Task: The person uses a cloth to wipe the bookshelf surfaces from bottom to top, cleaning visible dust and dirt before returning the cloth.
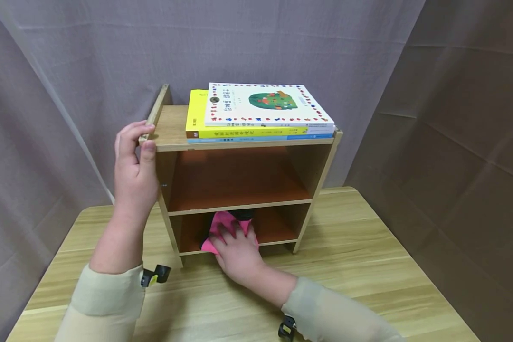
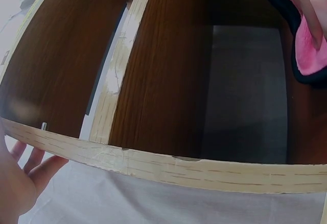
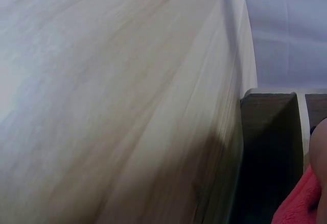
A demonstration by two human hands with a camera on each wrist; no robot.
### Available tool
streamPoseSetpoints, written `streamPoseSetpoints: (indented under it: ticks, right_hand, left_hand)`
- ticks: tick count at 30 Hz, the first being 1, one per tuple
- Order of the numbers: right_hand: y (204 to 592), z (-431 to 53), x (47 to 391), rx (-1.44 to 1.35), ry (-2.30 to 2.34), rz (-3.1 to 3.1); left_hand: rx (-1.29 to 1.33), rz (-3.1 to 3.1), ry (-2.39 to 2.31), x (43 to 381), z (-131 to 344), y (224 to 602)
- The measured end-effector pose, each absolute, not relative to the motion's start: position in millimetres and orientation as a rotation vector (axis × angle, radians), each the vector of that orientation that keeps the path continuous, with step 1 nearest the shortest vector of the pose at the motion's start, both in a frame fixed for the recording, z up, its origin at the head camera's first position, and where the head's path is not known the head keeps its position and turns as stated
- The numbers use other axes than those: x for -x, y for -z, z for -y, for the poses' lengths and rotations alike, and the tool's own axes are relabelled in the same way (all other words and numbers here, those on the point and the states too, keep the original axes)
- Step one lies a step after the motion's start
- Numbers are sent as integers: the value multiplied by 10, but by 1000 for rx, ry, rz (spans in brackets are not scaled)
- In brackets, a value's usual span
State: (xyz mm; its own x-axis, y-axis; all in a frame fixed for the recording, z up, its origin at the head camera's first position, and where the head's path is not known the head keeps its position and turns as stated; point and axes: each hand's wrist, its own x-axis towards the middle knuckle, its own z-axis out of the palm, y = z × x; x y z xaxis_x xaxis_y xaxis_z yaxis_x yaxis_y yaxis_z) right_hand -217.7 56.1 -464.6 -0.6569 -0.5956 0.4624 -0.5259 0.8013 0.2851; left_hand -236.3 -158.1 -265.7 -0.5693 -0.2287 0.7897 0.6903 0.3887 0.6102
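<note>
A small wooden shelf unit [image 1: 239, 206] stands on the table, its open front toward me. My left hand [image 1: 136, 166] grips the top front corner of its left side panel, thumb in front and fingers over the outer side. In the left wrist view, that hand's fingers [image 2: 43, 172] show beside the panel edge. My right hand [image 1: 239, 254] presses a pink cloth with black edging [image 1: 223, 221] on the bottom shelf, its fingers spread over it. A fold of the pink cloth [image 3: 299, 203] shows under the hand in the right wrist view.
Several books lie stacked on the unit's top, a white picture book [image 1: 265, 104] uppermost over a yellow book [image 1: 196, 114]. The middle shelf [image 1: 239, 180] has a reddish-brown surface. Grey curtains [image 1: 256, 42] hang behind the wood-grain table [image 1: 367, 251].
</note>
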Motion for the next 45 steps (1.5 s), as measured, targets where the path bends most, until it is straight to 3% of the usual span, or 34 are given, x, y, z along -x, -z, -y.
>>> streamPoseSetpoints:
  ticks: [28, 45]
  right_hand:
    - [4641, -69, 2029, -922, 149, 2363]
    - [4569, -66, 2049, -963, 48, 2423]
  left_hand:
    - [375, 1838, 1262, 2320, 1580, 2659]
    - [376, 1847, 1265, 2346, 1617, 2653]
